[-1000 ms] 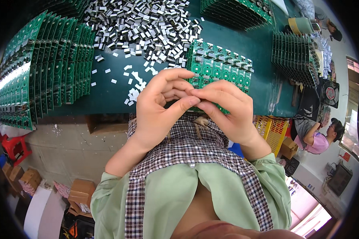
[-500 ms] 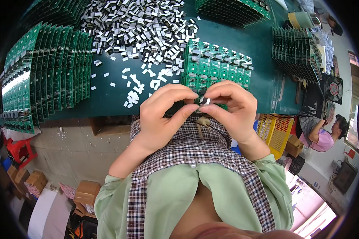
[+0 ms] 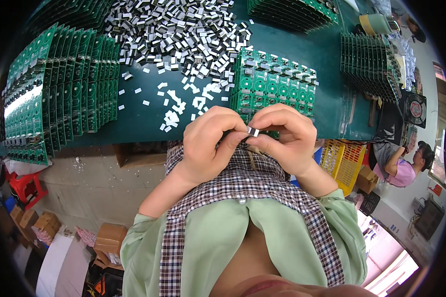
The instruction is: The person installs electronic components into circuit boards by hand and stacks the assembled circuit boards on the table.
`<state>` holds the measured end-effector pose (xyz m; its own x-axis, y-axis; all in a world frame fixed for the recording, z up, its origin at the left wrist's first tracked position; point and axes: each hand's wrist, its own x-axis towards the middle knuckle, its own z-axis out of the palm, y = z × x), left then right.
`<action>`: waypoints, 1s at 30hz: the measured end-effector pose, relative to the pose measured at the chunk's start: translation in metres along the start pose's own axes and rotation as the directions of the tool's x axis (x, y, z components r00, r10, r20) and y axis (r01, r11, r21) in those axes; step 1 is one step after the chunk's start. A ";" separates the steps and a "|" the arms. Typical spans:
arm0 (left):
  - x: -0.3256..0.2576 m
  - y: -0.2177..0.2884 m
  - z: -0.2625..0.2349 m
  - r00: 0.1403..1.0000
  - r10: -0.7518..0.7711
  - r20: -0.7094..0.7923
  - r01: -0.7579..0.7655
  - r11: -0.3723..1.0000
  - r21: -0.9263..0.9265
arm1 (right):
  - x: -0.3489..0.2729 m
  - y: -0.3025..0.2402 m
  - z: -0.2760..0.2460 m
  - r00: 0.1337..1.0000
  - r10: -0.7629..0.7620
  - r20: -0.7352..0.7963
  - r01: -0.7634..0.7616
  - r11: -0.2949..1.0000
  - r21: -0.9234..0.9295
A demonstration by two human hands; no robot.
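Note:
Close to the table's front edge, my left hand (image 3: 214, 143) and my right hand (image 3: 286, 138) meet, fingertips pinched. Between them is a small black electronic component with a white face (image 3: 253, 131); both hands grip it, and the fingers cover part of it. Just beyond lies a green circuit board panel (image 3: 271, 85) with rows of round outlines and mounted parts, its near edge hidden by my hands. A large heap of similar black-and-white components (image 3: 178, 34) covers the far middle of the table. Loose white pieces (image 3: 172, 119) lie left of the panel.
Stacks of upright green circuit boards stand at left (image 3: 64, 94), far right (image 3: 369, 64) and at the back (image 3: 297, 12). Below on the right is a yellow crate (image 3: 343, 163). Another person in pink (image 3: 400, 171) sits at right, near a black fan (image 3: 414, 109). A red stool (image 3: 27, 184) stands left.
The component between my fingertips has turned, and its white face now points toward the right. My left fingers have moved right, closer against it. The view has shifted slightly.

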<state>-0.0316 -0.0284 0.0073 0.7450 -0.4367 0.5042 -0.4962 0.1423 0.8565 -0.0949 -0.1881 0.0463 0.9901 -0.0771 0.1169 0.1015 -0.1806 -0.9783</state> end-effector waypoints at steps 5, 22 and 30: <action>-0.001 -0.001 0.001 0.999 -0.005 0.045 0.004 1.000 0.018 | 0.006 -0.001 -0.007 0.989 -0.103 0.101 0.120 0.976 -0.180; -0.005 0.000 0.002 0.997 -0.080 -0.002 0.079 0.991 0.109 | 0.003 -0.003 -0.001 0.963 -0.270 0.002 0.239 0.850 -0.469; 0.022 -0.024 -0.020 0.986 -0.057 -0.158 0.153 0.695 0.702 | 0.039 0.014 -0.026 0.948 -0.317 -0.019 0.180 0.584 -0.792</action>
<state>0.0057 -0.0236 0.0002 0.8334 -0.2979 0.4654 -0.5438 -0.5916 0.5952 -0.0569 -0.2187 0.0419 0.9050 -0.0341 0.4241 0.1607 -0.8955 -0.4149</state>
